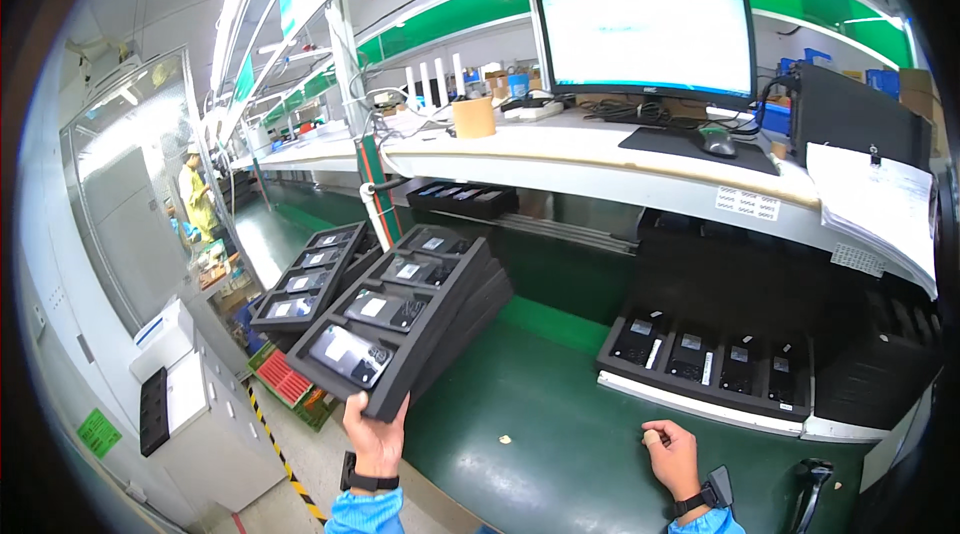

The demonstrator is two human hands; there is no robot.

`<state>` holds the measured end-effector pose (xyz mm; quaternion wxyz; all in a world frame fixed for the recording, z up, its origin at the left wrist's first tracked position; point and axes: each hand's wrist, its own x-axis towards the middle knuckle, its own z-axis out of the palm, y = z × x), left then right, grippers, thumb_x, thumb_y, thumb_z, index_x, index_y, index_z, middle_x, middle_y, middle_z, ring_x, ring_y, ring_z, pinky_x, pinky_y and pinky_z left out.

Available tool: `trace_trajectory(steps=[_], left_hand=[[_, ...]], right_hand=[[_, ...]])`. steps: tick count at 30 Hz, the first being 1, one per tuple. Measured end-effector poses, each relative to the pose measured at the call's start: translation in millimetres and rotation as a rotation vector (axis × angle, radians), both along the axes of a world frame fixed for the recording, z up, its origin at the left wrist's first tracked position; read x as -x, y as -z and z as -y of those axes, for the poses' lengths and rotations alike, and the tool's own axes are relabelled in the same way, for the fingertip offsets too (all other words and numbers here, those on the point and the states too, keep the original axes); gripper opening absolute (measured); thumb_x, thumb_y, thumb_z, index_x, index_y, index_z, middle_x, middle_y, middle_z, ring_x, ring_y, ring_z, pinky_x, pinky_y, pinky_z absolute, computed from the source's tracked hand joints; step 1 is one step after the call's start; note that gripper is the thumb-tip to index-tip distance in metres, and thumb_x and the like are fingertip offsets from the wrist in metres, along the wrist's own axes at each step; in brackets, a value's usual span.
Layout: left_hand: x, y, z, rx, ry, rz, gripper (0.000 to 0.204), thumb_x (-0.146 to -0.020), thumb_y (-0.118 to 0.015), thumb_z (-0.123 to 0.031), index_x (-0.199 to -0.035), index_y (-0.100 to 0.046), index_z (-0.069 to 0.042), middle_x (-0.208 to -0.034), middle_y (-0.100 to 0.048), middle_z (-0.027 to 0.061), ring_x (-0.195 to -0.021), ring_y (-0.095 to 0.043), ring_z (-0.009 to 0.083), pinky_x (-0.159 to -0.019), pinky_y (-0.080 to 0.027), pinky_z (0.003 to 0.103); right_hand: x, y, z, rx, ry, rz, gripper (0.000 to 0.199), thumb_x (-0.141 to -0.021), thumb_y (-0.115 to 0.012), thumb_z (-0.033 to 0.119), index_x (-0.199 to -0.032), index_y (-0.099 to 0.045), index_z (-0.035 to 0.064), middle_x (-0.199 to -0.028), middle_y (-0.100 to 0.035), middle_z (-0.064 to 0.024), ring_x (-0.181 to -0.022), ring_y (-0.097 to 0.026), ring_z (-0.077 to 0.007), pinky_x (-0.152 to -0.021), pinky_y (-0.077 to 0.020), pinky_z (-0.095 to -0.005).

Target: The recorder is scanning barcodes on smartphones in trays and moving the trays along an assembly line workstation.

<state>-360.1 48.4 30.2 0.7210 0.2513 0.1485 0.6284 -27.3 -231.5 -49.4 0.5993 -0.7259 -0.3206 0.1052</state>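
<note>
My left hand (374, 438) grips the near corner of a black foam tray (403, 374), with its fingers partly hidden behind the edge. This tray is the top one of a tilted stack. A single row of dark phone-like devices (350, 354) lies in its compartments, some with pale labels. My right hand (672, 456) hovers low over or rests on the green work surface (540, 404); I cannot tell which. Its fingers are curled in, and nothing shows in them. A pale cover sits on one fingertip. Both wrists wear black bands.
Left of the stack is another device tray (312, 274). At right, a device tray (705, 364) sits under the shelf (600, 149), which carries a monitor (650, 34) and a mouse (717, 141). A black-handled tool (812, 494) stands near front right. A person (197, 199) works far left.
</note>
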Motion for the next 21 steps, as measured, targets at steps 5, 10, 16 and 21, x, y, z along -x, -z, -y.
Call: trace_trajectory(steps=[5,10,16,21], left_hand=[[26,8,55,-0.039,0.032,0.084,0.069,-0.076,-0.065,-0.025,-0.140,-0.053,-0.004,-0.131,-0.066,0.0140,-0.120,-0.065,0.0327,-0.108,-0.050,0.051],[85,36,98,-0.021,0.130,0.047,0.081,-0.076,-0.074,-0.039,-0.145,-0.050,-0.006,-0.143,-0.057,0.0162,-0.131,-0.055,0.0342,-0.114,-0.042,0.050],[145,88,113,0.062,0.437,0.046,0.089,-0.072,-0.076,-0.043,-0.149,-0.050,-0.005,-0.146,-0.058,0.0150,-0.133,-0.056,0.0340,-0.118,-0.038,0.052],[162,148,78,0.190,0.588,-0.125,0.080,-0.074,-0.075,-0.035,-0.143,-0.054,-0.001,-0.138,-0.062,0.0189,-0.124,-0.061,0.0362,-0.113,-0.045,0.052]], right_hand=[[5,0,-2,-0.034,-0.036,-0.041,0.019,-0.095,-0.067,0.010,-0.108,-0.075,-0.0004,-0.082,-0.073,-0.0036,-0.075,-0.066,-0.0088,-0.070,-0.0533,-0.0252],[12,-25,-15,-0.263,-0.418,-0.659,0.058,-0.108,-0.054,0.036,-0.155,-0.036,0.0060,-0.147,-0.049,-0.0226,-0.126,-0.058,-0.0313,-0.105,-0.0517,-0.0445],[-7,-69,5,-0.806,-0.521,-1.233,0.098,-0.092,-0.045,0.081,-0.154,-0.040,0.0048,-0.141,-0.057,-0.0266,-0.130,-0.056,-0.0416,-0.111,-0.0444,-0.0531],[-3,-68,104,-0.542,-0.304,-1.034,0.105,-0.093,-0.039,0.083,-0.147,-0.047,-0.0064,-0.142,-0.060,-0.0211,-0.124,-0.062,-0.0343,-0.108,-0.0492,-0.0442]])
